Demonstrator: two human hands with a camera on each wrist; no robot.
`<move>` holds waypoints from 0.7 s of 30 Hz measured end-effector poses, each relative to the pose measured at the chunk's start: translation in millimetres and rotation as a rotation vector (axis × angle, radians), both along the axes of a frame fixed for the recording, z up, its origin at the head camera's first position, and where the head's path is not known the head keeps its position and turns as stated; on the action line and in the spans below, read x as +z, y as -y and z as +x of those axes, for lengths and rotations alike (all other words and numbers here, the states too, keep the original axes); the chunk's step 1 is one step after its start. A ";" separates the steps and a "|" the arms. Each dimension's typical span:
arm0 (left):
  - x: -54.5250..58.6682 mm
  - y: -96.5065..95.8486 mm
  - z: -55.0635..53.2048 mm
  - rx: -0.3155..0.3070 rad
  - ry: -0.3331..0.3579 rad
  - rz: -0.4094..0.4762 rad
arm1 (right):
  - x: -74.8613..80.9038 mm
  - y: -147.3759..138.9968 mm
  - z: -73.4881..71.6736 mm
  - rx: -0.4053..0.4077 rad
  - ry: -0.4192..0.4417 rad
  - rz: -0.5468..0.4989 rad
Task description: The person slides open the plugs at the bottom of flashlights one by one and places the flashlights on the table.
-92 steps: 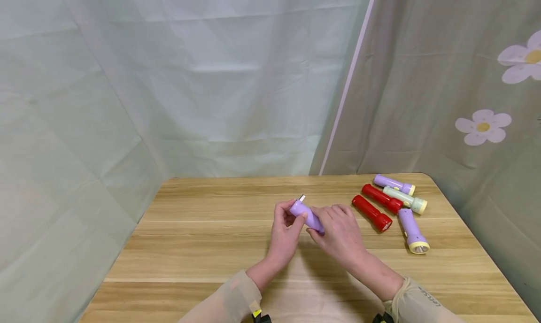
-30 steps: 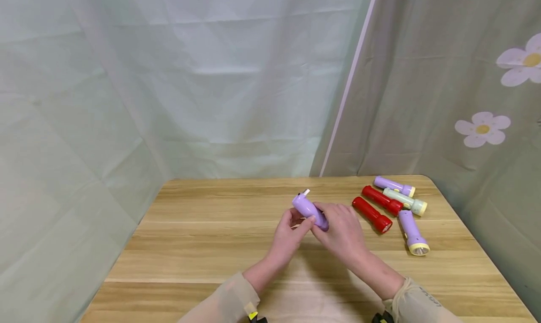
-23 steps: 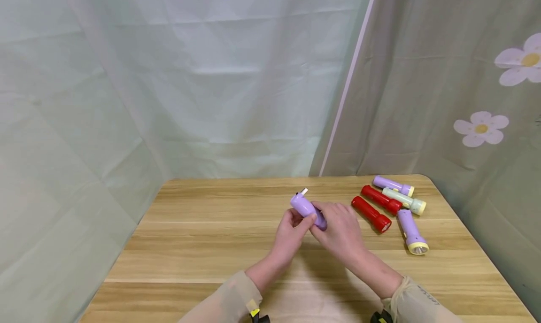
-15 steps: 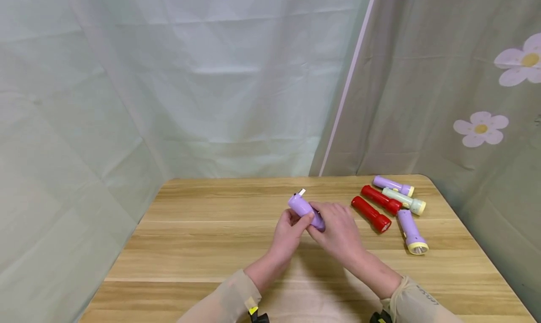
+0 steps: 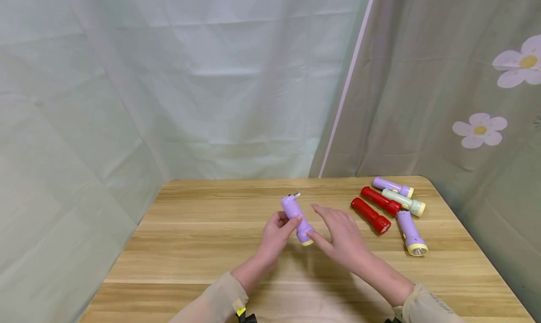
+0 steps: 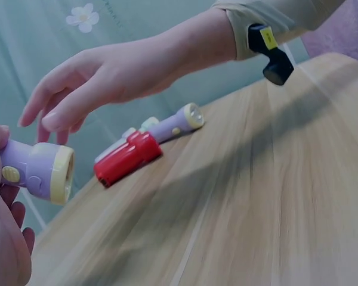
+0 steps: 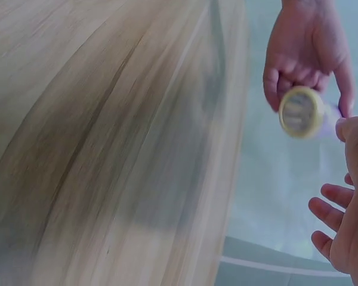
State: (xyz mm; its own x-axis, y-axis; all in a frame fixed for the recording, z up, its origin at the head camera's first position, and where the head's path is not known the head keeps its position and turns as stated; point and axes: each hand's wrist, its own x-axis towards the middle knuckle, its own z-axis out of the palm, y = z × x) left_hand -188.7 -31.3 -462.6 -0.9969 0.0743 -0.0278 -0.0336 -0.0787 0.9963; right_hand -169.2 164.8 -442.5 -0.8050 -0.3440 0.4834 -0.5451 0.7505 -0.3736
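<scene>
A purple flashlight (image 5: 292,210) with a yellow rim is held above the table, its lens end toward me. My left hand (image 5: 274,234) grips its body between thumb and fingers. From the far end of the flashlight sticks a small metal plug (image 5: 297,195). My right hand (image 5: 345,238) is spread beside the lens end, its thumb tip close to the rim; whether it touches is unclear. The left wrist view shows a yellow button (image 6: 11,174) on the flashlight's side. In the right wrist view the lens (image 7: 298,113) is blurred.
At the table's right lie two red flashlights (image 5: 371,215), a pale green flashlight (image 5: 401,200) and two more purple flashlights, one at the back (image 5: 390,186) and one in front (image 5: 411,234). Curtains (image 5: 236,102) hang behind the wooden table (image 5: 190,248).
My right hand has let go of the flashlight and spread its fingers, uncovering the yellow-rimmed end. My left hand has shifted slightly left with the flashlight, now steeper in view. Earlier, both hands gripped it.
</scene>
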 end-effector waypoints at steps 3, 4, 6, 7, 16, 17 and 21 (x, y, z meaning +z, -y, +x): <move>-2.8 9.0 -0.4 -0.002 -0.016 -0.035 | -2.0 -8.1 0.2 -0.006 -0.004 0.026; -3.7 12.3 -0.6 -0.003 -0.023 -0.045 | -2.9 -10.9 -0.2 -0.005 -0.011 0.044; -4.7 19.9 -1.0 -0.003 -0.033 -0.072 | -4.8 -16.9 -1.2 -0.004 -0.028 0.087; -4.7 24.4 -1.1 -0.001 -0.034 -0.085 | -5.7 -19.9 -1.7 -0.003 -0.036 0.112; -7.4 79.5 -13.8 0.052 -0.019 -0.263 | -13.3 -44.4 -1.7 0.000 -0.075 0.272; -7.2 86.5 -16.0 0.066 -0.019 -0.294 | -14.5 -46.5 -1.3 -0.003 -0.069 0.281; -9.7 115.7 -27.5 0.095 -0.012 -0.418 | -20.3 -53.5 0.0 -0.018 -0.058 0.303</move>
